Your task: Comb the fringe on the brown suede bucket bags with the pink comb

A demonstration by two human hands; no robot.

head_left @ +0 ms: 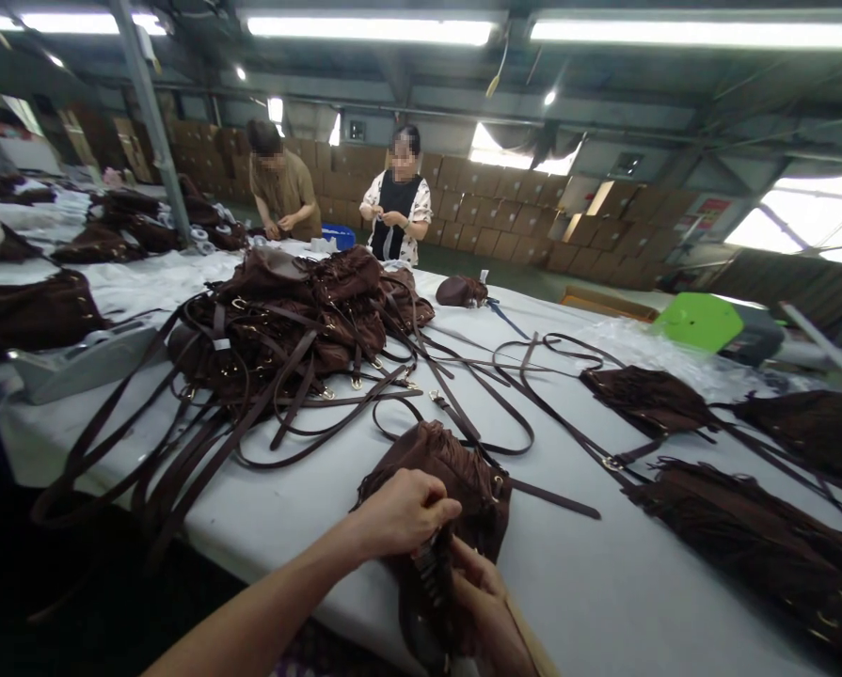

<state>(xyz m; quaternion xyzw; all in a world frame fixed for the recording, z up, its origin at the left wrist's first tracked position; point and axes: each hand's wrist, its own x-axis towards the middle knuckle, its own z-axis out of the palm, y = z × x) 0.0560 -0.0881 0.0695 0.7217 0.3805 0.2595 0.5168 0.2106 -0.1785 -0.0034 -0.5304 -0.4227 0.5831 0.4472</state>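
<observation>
A brown suede fringed bag (pixel 455 480) lies at the near edge of the white table (pixel 590 583), right in front of me. My left hand (pixel 403 512) is closed over its front edge, knuckles up. My right hand (pixel 481 588) comes up from below, fingers curled round the bag's fringe and a dark strap end. A long brown strap (pixel 533 494) trails from the bag to the right.
A big heap of brown bags and straps (pixel 286 329) fills the table's left middle, straps hanging over the edge. More fringed bags (pixel 745 527) lie to the right. Two people stand at the far end by a blue bin (pixel 337 235). A green lid (pixel 699 322) is at the right.
</observation>
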